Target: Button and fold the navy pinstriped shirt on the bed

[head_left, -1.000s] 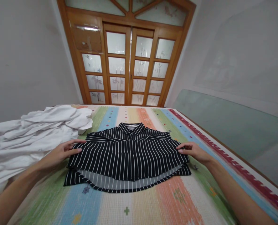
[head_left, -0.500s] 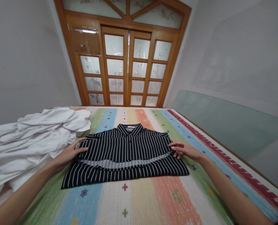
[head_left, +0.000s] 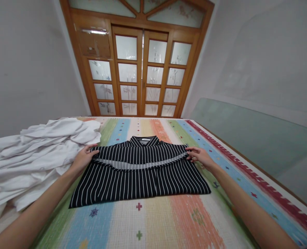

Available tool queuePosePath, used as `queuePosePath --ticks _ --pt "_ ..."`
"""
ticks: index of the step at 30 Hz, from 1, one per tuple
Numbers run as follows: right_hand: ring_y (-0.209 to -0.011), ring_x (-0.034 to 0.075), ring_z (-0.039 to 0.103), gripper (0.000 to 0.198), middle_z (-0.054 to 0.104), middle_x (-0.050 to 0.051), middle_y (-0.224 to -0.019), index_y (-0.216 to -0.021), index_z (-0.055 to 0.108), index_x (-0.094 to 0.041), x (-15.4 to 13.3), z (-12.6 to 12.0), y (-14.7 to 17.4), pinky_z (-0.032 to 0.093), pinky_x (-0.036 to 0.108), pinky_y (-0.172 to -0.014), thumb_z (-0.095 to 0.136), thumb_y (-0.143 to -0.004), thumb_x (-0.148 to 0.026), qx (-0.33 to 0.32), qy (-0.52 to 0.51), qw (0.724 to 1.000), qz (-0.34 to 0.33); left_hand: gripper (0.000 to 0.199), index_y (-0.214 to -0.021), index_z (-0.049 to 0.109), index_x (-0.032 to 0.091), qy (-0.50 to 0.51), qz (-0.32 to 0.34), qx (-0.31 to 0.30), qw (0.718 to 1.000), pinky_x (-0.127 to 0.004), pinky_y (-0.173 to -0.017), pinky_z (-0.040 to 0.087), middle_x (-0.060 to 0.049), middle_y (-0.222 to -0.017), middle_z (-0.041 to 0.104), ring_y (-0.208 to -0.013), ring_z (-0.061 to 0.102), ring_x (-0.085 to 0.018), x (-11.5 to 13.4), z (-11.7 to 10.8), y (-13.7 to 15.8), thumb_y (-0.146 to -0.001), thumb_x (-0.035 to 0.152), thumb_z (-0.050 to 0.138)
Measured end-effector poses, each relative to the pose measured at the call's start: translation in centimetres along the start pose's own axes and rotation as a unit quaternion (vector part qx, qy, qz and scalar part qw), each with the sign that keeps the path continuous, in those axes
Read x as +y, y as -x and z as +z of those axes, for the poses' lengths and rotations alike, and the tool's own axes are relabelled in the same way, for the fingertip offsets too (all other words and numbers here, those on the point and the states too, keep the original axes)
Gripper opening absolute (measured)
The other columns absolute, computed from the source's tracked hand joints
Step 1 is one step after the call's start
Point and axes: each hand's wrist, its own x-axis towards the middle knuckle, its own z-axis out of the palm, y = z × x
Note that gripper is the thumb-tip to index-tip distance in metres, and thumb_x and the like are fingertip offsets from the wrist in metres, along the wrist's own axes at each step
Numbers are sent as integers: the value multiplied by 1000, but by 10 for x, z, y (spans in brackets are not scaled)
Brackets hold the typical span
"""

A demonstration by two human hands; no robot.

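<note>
A black shirt (head_left: 140,183) with white stripes lies folded on the patterned cloth, its collar at the far side. The hem flap is turned up over the chest, just below the collar, and a strip of paler inner fabric shows along its curved edge. My left hand (head_left: 84,157) pinches the flap's left corner between thumb and fingers. At the opposite corner, my right hand (head_left: 198,157) grips the flap in the same manner. Buttons and sleeves are hidden beneath the folds.
A heap of white cloth (head_left: 44,152) lies to the left, beside my left forearm. Under everything spreads a striped multicoloured cloth (head_left: 158,221). A pale green panel (head_left: 241,135) borders the right side. Wooden doors with glass panes (head_left: 140,76) stand beyond.
Both hands have moved away from me, carrying the flap's edge up toward the collar. More of the lower striped layer now shows.
</note>
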Motion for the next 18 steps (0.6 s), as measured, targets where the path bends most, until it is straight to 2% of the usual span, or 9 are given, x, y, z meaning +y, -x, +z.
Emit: queuePosePath --ticks 4,7,11,14,18 --pt "-55 15 64 35 71 6 -83 -98 65 -20 10 -13 14 47 23 -43 72 -67 -34 27 63 998 -17 52 -108 56 17 -54 -6 7 998 -29 -65 52 -2 -76 67 -73 65 -20 -5 -13 13 -61 36 68" --pt "-50 15 61 37 70 5 -76 -96 66 -18 16 -28 39 44 23 -40 69 -69 -43 -11 126 992 -24 59 -106 52 19 -118 6 -11 993 -30 -63 53 -3 -78 68 -75 66 -22 -12 -37 31 -59 49 69" --pt "-47 14 59 44 66 2 -73 -98 65 -19 22 -36 74 39 22 -37 66 -71 -54 -54 164 985 1 65 -100 55 21 -232 7 -35 972 -34 -63 51 -2 -71 68 -67 66 -26 -27 -65 55 -53 66 65" --pt "-42 11 54 46 63 1 -70 -94 64 -19 28 -32 89 41 24 -40 66 -70 -58 -64 170 983 6 68 -99 56 21 -254 -15 -76 964 -34 -63 49 -1 -67 67 -65 65 -25 -33 -70 69 -54 71 62" --pt "-41 10 50 47 60 1 -69 -95 63 -20 32 -26 97 38 24 -40 67 -69 -59 -54 175 983 -3 71 -101 55 22 -216 -46 -126 967 -31 -60 47 0 -65 66 -68 65 -25 -26 -65 82 -53 73 63"
